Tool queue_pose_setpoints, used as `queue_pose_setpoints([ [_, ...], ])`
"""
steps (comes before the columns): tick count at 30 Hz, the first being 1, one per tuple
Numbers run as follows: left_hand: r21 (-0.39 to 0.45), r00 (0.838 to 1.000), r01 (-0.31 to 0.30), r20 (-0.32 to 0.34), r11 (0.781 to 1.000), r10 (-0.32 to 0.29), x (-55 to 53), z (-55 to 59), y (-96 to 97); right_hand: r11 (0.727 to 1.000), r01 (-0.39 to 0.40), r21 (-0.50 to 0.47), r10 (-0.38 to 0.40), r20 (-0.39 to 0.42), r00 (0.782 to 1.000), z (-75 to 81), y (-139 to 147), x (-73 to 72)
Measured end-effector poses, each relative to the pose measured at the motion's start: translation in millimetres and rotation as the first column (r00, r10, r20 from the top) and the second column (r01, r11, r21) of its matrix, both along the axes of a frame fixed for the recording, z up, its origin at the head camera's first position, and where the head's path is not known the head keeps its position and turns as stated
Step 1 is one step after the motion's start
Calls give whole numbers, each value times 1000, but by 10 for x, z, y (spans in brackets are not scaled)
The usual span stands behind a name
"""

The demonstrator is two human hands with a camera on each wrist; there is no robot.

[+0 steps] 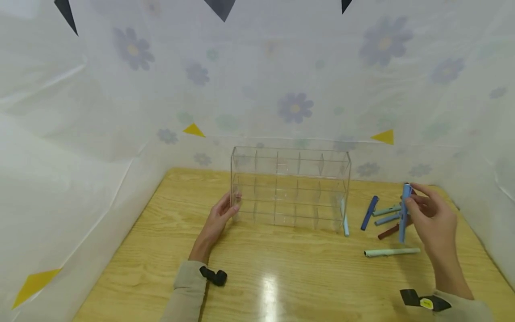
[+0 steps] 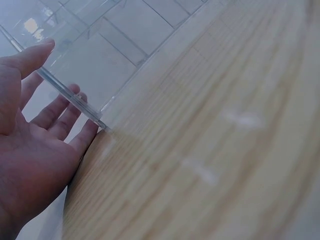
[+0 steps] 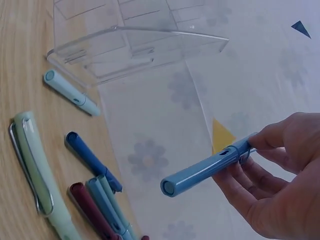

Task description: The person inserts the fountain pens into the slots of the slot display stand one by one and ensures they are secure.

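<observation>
Beige fabric sleeve (image 1: pixel 185 286) nearest, black wrist mount (image 1: pixel 214 276) on it. Left hand (image 1: pixel 217 217) grips left edge of clear, compartmented see-through rack (image 1: pixel 276 190), thumb and fingers either side; rack stands on light wood-grain table (image 1: pixel 314 277). Right hand (image 1: pixel 436 219) pinches slim light-blue clip pen (image 1: pixel 404 217), raised off table. Loose pens near: slim dark-blue pen (image 1: pixel 369 213), slim dark-red pen (image 1: pixel 388 231), slim pale-green pen (image 1: pixel 392 252).
</observation>
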State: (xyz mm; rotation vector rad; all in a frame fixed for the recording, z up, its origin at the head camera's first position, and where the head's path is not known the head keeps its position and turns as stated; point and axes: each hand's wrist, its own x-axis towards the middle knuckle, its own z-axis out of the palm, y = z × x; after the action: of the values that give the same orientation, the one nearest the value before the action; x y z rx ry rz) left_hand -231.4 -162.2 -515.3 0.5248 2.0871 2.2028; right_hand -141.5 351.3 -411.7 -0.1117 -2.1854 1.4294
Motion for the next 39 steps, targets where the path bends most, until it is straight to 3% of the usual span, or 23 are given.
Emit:
queue_pose_setpoints([
  [5, -8, 1000, -3, 9, 1000, 3, 3, 6, -3, 987, -115, -110, 108, -75, 991, 108, -140, -56],
  [12, -26, 1000, -5, 9, 1000, 5, 5, -2, -3, 939, -264, -221, 228, -174, 958, 238, -380, -116],
  [20, -25, 1000, -6, 18, 1000, 6, 23, 4, 2, 918, -335, -213, 294, -202, 934, 384, -638, -206],
  [27, -21, 1000, -3, 26, 1000, 4, 27, 17, 5, 920, -350, -175, 304, -244, 921, 557, -899, -334],
  [31, -15, 1000, -4, 24, 1000, 4, 21, 15, 6, 906, -387, -170, 327, -297, 897, 637, -1044, -444],
  [39, -13, 1000, -18, 18, 1000, 18, 37, 0, 5, 849, -482, -215, 366, -418, 832, 723, -1264, -688],
])
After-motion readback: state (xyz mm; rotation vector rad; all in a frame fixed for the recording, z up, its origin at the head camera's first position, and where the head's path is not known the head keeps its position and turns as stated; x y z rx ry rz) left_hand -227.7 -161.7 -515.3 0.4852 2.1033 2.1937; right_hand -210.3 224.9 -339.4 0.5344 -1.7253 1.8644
